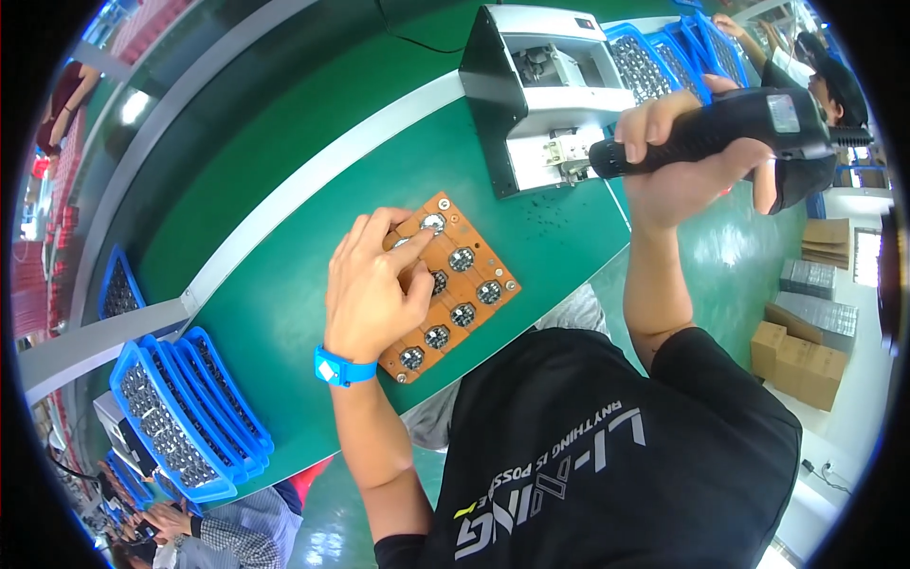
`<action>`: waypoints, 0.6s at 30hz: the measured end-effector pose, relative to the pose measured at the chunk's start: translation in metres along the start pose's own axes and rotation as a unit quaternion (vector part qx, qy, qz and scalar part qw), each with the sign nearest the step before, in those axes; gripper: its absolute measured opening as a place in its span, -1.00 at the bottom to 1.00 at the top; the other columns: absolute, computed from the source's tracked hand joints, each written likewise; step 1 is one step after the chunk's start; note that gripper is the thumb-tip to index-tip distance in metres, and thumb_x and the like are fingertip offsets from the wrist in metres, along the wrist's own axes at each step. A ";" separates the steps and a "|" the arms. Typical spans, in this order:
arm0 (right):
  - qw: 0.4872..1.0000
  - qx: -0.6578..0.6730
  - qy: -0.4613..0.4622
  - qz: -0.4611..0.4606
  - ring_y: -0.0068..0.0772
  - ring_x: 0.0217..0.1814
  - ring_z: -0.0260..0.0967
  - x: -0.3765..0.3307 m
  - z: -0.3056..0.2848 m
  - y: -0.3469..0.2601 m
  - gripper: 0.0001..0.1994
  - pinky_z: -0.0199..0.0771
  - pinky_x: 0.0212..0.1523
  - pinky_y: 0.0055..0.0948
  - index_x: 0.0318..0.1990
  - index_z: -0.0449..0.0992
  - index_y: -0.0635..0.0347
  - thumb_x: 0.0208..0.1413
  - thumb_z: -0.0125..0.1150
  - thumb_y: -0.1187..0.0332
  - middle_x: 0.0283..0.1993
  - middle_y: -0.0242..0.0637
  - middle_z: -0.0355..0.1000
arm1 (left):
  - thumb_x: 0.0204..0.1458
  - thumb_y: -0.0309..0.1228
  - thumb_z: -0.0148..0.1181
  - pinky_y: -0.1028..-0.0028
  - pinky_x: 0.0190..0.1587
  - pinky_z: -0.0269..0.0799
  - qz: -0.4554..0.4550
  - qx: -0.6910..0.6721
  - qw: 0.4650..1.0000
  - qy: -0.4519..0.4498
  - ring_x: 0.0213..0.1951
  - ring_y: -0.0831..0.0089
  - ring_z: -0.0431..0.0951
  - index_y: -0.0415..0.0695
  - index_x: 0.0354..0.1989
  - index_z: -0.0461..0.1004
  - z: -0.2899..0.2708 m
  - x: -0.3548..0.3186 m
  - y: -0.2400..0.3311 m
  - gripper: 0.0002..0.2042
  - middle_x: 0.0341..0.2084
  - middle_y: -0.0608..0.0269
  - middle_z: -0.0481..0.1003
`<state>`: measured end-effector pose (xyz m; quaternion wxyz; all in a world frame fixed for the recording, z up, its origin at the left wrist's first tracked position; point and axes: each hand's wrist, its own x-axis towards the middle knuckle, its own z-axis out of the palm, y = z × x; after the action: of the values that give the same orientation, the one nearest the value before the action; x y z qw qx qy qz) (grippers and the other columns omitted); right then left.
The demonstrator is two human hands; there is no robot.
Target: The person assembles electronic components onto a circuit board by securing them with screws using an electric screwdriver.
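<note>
On the green table lies an orange-brown fixture board with several small round circuit boards set in its recesses. My left hand, with a blue wrist strap, rests over the board's left side. Its index finger is stretched out onto a round part near the top corner, and the palm hides some recesses. Raised at the right, my right hand is wrapped round a black electric screwdriver. The screwdriver's nose points left, in front of a black and white benchtop machine.
Blue trays of small parts stand at the left table edge, and more blue trays lie beyond the machine. Dark specks are scattered below the machine. Other people work at upper right and lower left. Cardboard boxes sit at the right.
</note>
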<state>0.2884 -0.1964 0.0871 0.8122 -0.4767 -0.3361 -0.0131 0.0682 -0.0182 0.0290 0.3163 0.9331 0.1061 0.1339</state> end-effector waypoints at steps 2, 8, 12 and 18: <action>1.000 -0.023 0.012 0.003 -0.40 -0.72 0.17 -0.003 -0.001 0.001 -0.21 0.30 -0.53 -0.34 0.09 0.22 0.08 0.10 -0.28 -0.49 -0.61 -0.30 0.26 | -0.23 -0.50 0.14 0.24 -0.12 0.44 0.004 0.002 1.000 0.001 -0.19 0.17 0.46 -0.20 -0.22 0.65 0.000 0.001 0.001 -0.67 -0.13 0.12 0.48; 0.997 -0.067 0.023 0.018 -0.41 -0.72 0.13 -0.007 0.002 0.004 -0.27 0.25 -0.54 -0.38 0.08 0.21 0.08 0.14 -0.23 -0.44 -0.63 -0.30 0.24 | -0.19 -0.55 0.16 0.27 -0.12 0.48 0.000 0.005 1.000 -0.007 -0.13 0.15 0.51 -0.25 -0.22 0.64 -0.002 0.003 0.005 -0.70 -0.12 0.07 0.51; 0.996 -0.089 -0.004 0.032 -0.42 -0.72 0.13 -0.007 0.004 0.005 -0.30 0.24 -0.55 -0.39 0.06 0.21 0.09 0.16 -0.18 -0.40 -0.63 -0.29 0.23 | -0.22 -0.50 0.13 0.24 -0.13 0.45 0.009 0.007 1.000 0.003 -0.19 0.15 0.47 -0.21 -0.23 0.65 0.000 0.001 0.002 -0.68 -0.13 0.08 0.49; 0.993 -0.068 -0.041 0.086 -0.43 -0.72 0.13 -0.011 0.003 0.004 -0.32 0.23 -0.56 -0.41 0.05 0.23 0.09 0.19 -0.20 -0.38 -0.63 -0.32 0.20 | -0.23 -0.49 0.14 0.25 -0.12 0.43 0.000 0.010 1.000 0.002 -0.19 0.18 0.46 -0.20 -0.22 0.65 0.000 -0.001 0.002 -0.67 -0.14 0.11 0.48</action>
<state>0.2791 -0.1953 0.0791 0.7618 -0.5577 -0.3251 0.0533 0.0670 -0.0199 0.0303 0.3070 0.9360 0.1077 0.1344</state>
